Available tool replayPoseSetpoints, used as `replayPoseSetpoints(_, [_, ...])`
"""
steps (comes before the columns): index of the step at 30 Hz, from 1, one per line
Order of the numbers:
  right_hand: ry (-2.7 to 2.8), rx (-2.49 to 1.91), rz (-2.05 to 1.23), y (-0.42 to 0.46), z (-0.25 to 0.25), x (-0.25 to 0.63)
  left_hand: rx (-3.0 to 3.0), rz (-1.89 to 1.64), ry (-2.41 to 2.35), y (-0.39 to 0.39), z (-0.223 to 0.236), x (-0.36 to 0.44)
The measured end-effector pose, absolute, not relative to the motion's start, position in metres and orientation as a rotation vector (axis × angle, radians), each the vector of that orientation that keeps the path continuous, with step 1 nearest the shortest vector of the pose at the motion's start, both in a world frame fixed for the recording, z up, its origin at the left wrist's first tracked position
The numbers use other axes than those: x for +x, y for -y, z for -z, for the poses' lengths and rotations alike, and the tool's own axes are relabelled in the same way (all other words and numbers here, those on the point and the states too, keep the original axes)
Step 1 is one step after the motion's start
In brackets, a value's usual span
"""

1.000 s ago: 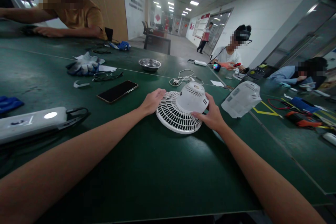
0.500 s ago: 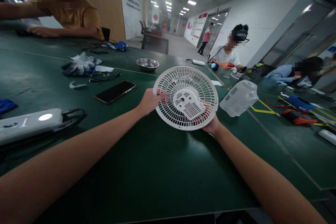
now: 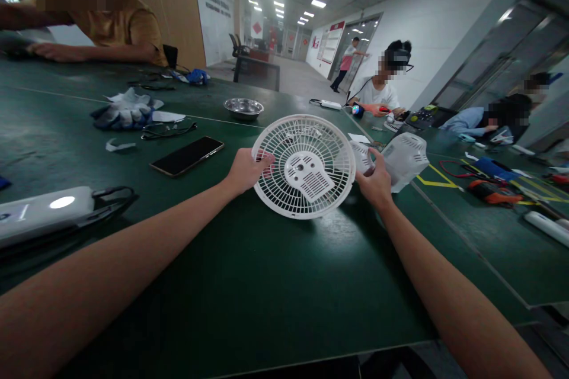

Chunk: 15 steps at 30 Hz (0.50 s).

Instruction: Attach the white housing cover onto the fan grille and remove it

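Note:
A round white fan grille [image 3: 284,204] is held up over the green table, its slotted hub facing me. My left hand [image 3: 246,170] is closed on the grille's left rim, the thumb lying over the bars. Just off the right rim, my right hand [image 3: 377,182] is closed on a small white slotted plastic cover [image 3: 362,156], partly hidden behind the grille and fingers. Beyond that hand a translucent white plastic housing [image 3: 406,160] rests on the table.
On the left lie a black phone [image 3: 187,156], work gloves [image 3: 124,109] and a white device with a cable [image 3: 48,213]. A metal bowl [image 3: 243,108] sits behind the grille. At right are an orange-and-black tool [image 3: 494,195] and yellow tape marks. Other people sit around the table.
My right hand has moved from behind the grille out to its right, bringing a white slotted cover with it. The left hand keeps hold of the grille. The view has shifted slightly.

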State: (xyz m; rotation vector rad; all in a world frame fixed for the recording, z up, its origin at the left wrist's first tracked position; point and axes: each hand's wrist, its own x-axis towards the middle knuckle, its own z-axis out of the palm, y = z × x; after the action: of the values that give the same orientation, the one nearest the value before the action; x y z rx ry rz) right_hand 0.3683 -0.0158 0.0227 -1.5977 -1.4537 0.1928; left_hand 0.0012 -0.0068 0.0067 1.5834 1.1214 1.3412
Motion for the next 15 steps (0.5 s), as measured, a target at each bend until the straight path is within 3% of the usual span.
replayPoseSetpoints(3, [1.576, -1.762, 0.063, 0.017, -0.022, 0.376, 1.480, -1.340, -1.141, -0.001, 0.002, -0.006])
replayPoseSetpoints(10, [1.604, -1.866, 0.091, 0.016, -0.019, 0.371, 1.415, -1.289, -1.150, -0.010, 0.011, -0.013])
replayPoseSetpoints(15, [1.411, -1.562, 0.610, 0.022, -0.041, 0.392, 1.404, -1.309, -1.134, -0.010, 0.011, -0.012])
